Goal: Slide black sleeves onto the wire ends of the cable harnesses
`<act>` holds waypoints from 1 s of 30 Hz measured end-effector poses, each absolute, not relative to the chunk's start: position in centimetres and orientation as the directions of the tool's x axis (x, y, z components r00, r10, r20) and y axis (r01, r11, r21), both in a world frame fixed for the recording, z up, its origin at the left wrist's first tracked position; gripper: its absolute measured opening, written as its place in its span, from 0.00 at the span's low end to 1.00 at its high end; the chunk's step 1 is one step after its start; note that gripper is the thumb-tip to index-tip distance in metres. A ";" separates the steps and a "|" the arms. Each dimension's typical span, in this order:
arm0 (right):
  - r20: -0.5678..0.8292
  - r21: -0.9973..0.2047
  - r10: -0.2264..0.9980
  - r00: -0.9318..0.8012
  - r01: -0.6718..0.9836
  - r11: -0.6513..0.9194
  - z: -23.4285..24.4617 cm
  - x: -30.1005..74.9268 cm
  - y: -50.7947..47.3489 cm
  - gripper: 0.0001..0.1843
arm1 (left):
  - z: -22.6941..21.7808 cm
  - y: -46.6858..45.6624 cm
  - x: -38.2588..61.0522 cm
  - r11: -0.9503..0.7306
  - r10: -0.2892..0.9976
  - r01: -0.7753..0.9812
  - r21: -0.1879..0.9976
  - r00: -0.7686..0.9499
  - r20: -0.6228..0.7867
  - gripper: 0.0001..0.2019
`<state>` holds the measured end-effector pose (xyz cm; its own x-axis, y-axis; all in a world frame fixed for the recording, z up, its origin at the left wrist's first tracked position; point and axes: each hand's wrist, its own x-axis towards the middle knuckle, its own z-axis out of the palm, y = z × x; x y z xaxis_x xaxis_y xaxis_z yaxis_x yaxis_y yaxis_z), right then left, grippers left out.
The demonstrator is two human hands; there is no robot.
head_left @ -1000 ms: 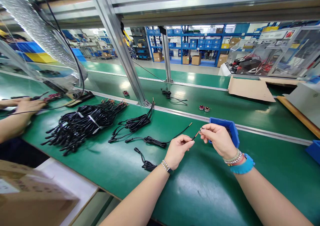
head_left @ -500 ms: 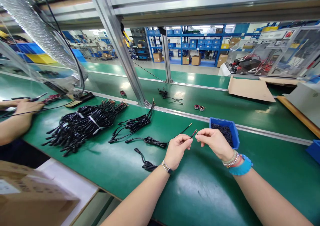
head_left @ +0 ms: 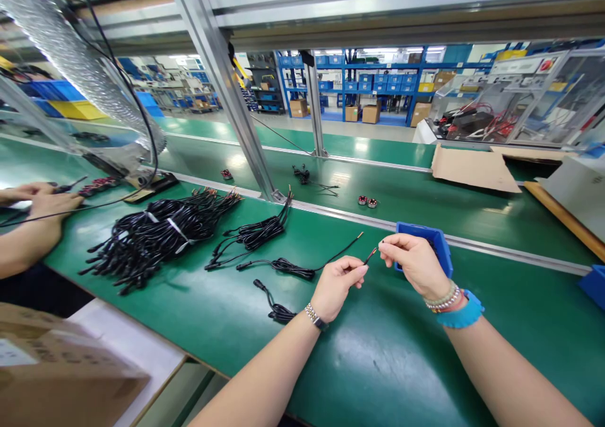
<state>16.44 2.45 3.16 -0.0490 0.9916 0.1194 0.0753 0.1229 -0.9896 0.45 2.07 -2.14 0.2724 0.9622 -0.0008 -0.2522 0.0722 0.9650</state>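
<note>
My left hand [head_left: 338,286] is closed in a pinch on a black cable, whose bared end [head_left: 371,256] shows red wire beyond the fingertips. Just right of that end, apart from it, my right hand [head_left: 411,257] pinches a tiny dark piece [head_left: 382,243], too small to make out well. Behind the right hand stands a blue bin [head_left: 442,250], its contents mostly hidden by the hand. A coiled black cable [head_left: 293,267] lies left of my left hand, its copper-tipped end stretching toward the bin. Another coiled cable [head_left: 282,313] rests beside my left forearm.
A big tied bundle of black cables [head_left: 155,232] and a smaller bunch [head_left: 258,233] lie on the green bench. Beyond the metal rail, round red-and-silver parts [head_left: 367,201] and a cable [head_left: 301,174] sit on a green strip. A co-worker's hands [head_left: 50,200] are at far left.
My right hand has moved slightly right, widening the gap to the wire end. The parts and cable beyond the rail have shifted left. My left hand has barely moved.
</note>
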 end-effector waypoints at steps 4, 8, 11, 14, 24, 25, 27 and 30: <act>0.113 -0.990 0.992 -0.053 0.082 0.117 3.2 16.5 2.4 0.12 | -2.1 2.0 0.5 0.076 0.962 -0.241 0.968 0.275 -0.007 0.08; 0.098 -0.990 0.992 -0.076 0.092 0.105 3.2 16.8 2.4 0.12 | -2.1 2.0 0.4 0.079 0.962 -0.238 0.968 0.274 -0.011 0.08; 0.067 -0.990 0.991 -0.114 0.113 0.080 3.3 17.0 2.4 0.11 | -2.1 2.1 0.4 0.076 0.963 -0.252 0.965 0.270 -0.005 0.08; 0.058 -0.984 0.987 -0.150 0.156 0.081 3.3 16.8 2.3 0.10 | -2.1 2.0 0.4 0.076 0.961 -0.257 0.964 0.277 -0.002 0.08; 0.041 -0.980 0.988 -0.148 0.186 0.068 2.3 16.3 2.4 0.09 | -1.6 1.9 0.2 0.149 0.943 -0.309 0.939 0.329 -0.042 0.10; 0.047 -0.984 0.991 -0.127 0.165 0.067 2.4 16.4 2.5 0.09 | -1.5 1.9 0.2 0.175 0.936 -0.317 0.932 0.348 -0.057 0.11; 0.065 -0.993 0.995 -0.079 0.090 0.072 2.6 16.5 2.6 0.10 | -1.4 1.8 0.2 0.217 0.918 -0.319 0.923 0.389 -0.081 0.12; 0.084 -0.996 0.994 -0.064 -0.035 0.082 2.8 16.4 2.5 0.10 | -1.3 1.7 0.2 0.239 0.900 -0.303 0.922 0.425 -0.093 0.12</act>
<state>16.44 2.50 2.83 -0.0638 0.9944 0.0837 -0.0350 0.0816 -0.9960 0.19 1.67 -1.28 0.4253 0.9003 -0.0931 -0.3035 0.2387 0.9225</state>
